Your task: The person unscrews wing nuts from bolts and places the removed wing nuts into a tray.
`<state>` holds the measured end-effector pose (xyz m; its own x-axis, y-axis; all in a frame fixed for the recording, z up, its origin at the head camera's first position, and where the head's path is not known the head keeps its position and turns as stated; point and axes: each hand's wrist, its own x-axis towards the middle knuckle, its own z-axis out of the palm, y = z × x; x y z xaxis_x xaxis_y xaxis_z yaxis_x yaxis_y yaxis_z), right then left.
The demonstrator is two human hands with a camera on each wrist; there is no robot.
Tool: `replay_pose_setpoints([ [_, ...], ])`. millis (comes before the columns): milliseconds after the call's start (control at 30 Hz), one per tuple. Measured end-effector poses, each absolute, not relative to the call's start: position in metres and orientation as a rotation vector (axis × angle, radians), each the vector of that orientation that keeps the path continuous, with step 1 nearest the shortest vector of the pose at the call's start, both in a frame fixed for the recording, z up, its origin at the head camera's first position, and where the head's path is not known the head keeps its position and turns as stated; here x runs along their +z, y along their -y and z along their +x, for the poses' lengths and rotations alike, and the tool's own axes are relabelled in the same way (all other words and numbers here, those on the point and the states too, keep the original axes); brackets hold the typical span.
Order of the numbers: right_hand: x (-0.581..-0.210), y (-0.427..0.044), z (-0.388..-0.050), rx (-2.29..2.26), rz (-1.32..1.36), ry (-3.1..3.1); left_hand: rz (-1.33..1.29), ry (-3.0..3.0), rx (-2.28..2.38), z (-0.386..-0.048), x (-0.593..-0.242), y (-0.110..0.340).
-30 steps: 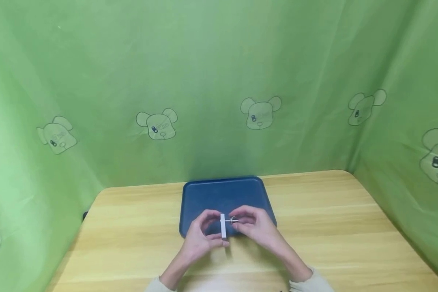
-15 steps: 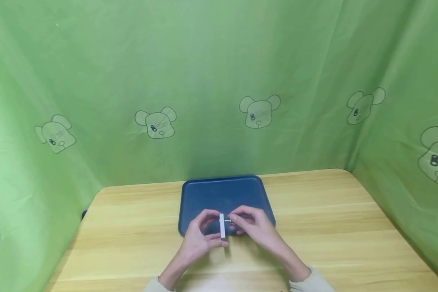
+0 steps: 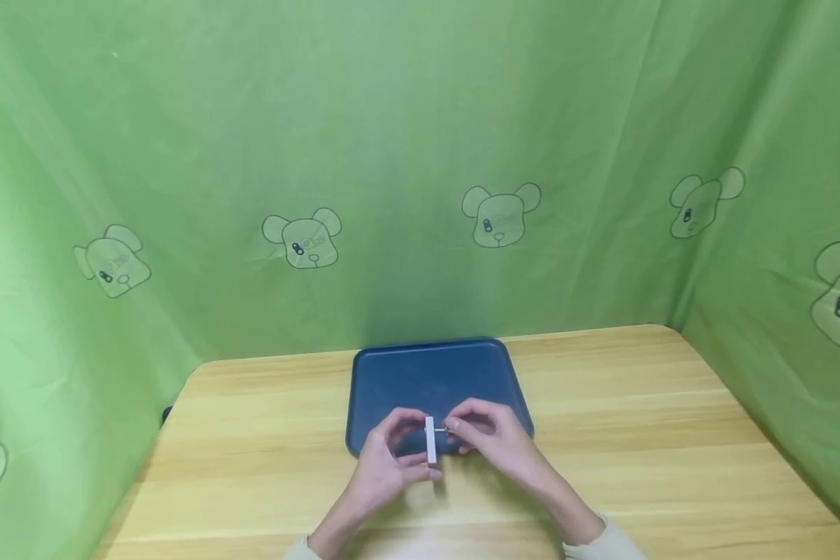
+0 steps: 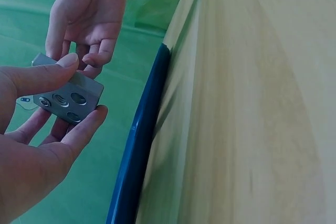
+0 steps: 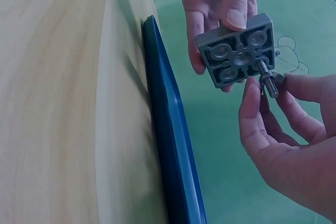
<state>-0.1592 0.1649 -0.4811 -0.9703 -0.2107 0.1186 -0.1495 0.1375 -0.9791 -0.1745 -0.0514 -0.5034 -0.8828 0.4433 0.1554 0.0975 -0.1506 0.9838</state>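
Above the front part of the tray, my left hand (image 3: 383,465) grips a square grey block (image 3: 431,443) by its edges, thumb on one side and fingers on the other. The left wrist view shows several round holes in the block's flat face (image 4: 68,98). Its ribbed face (image 5: 231,59) appears in the right wrist view, where a threaded bolt (image 5: 270,86) sticks out near one corner. Thumb and fingers of my right hand (image 3: 502,442) pinch a small metal wing nut (image 5: 280,79) on that bolt. The fingers partly hide the nut.
A dark blue tray (image 3: 430,369) lies flat on the wood-grain table (image 3: 623,420) beneath the hands. Green curtains (image 3: 406,140) with printed bear heads stand behind the table and at both sides.
My right thumb has swung forward over the wing nut, and the fingers have closed around it. The left hand keeps its grip on the block, with little shift in place.
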Motion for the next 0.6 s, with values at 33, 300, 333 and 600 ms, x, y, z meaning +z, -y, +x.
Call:
replay_pose_setpoints([
  [33,-0.4819,-0.165,-0.1593,-2.005,-0.365,-2.329,0.617,-1.872,2.134,-0.1743,-0.5035,0.0518],
  [300,-0.4812,-0.1658,-0.1568,-2.04,-0.349,-2.287,0.606,-1.871,2.138,-0.1755,-0.5024,0.0521],
  [333,-0.481,-0.1657,-0.1568,-2.039,-0.346,-2.291,0.607,-1.874,2.136,-0.1758,-0.5024,0.0518],
  [600,-0.4824,-0.1651,-0.1582,-2.017,-0.349,-2.34,0.606,-1.905,2.123,-0.1752,-0.5027,0.0523],
])
